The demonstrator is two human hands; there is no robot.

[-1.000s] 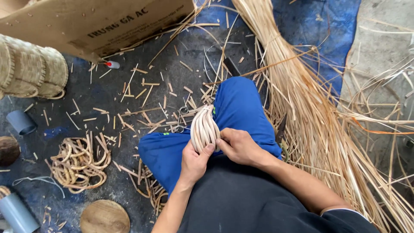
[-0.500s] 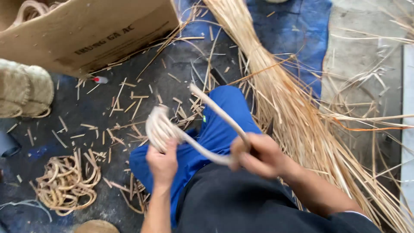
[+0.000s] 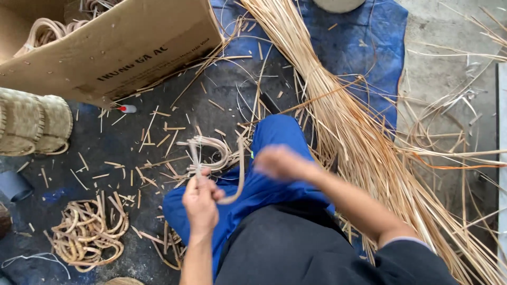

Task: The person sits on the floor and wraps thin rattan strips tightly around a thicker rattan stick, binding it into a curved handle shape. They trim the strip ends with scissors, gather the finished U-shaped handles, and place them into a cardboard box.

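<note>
Starting at the left edge, two woven baskets (image 3: 31, 122) lie on their sides on the dark floor (image 3: 222, 89), below a cardboard box (image 3: 121, 50) that holds finished pale loops. Lower down sits a pile of coiled rattan rings (image 3: 87, 235), with short cut splinters scattered all about. Toward the middle, the left hand (image 3: 202, 203) is closed in a tight grip around the gathered end of a rattan bundle (image 3: 211, 153), which arches up from the fist over the blue trouser knee (image 3: 277, 134); one strand curves down and back toward the lap. Just right of it, the right hand (image 3: 280, 162) is motion-blurred above the knee, so I cannot tell whether its grip is closed or empty. Further right, a long sheaf of raw rattan strips (image 3: 343, 121) fans across a blue tarp (image 3: 364, 47). Judging by this, the loop in hand looks only partly formed, its end loose, while much raw material is left unworked.
</note>
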